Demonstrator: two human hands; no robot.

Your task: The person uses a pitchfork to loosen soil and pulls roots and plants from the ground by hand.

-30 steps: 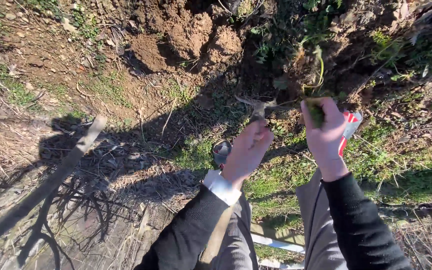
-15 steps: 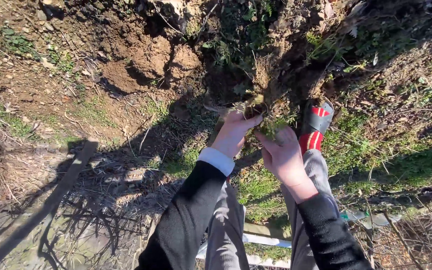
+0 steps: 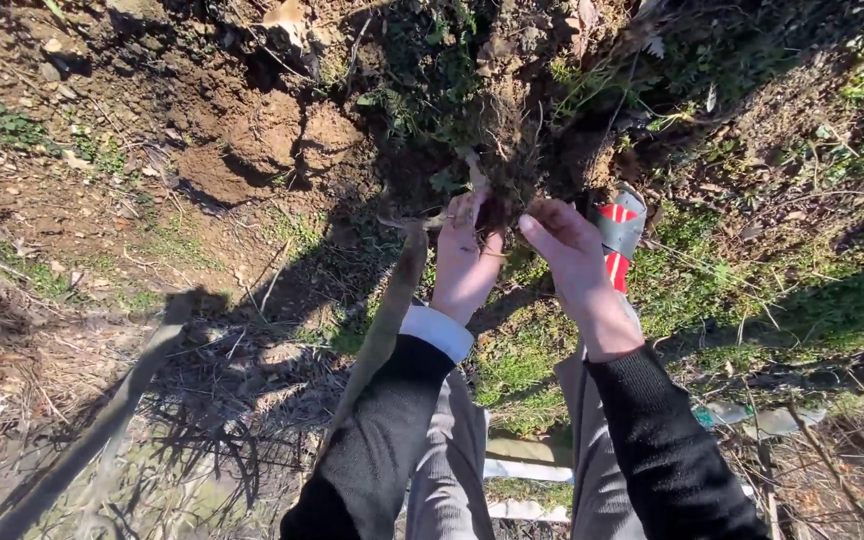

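We see our left hand (image 3: 467, 262) closed around the base of an uprooted clump of weeds (image 3: 507, 150), roots and soil hanging from it above the grassy ground, while a long wooden tool handle (image 3: 384, 322) runs down alongside that arm. Our right hand (image 3: 574, 255) is raised just beside the clump, fingers (image 3: 544, 232) loosely curled and pinching nothing we can make out. A red-and-grey shoe (image 3: 616, 238) shows behind the right hand, and loose brown dug soil (image 3: 262, 140) lies to the left.

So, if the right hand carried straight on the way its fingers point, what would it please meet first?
Most likely the clump of roots and soil held up just beyond the right hand, whose fingers point up and left at it. The left hand already grips its underside. Depth is unclear.
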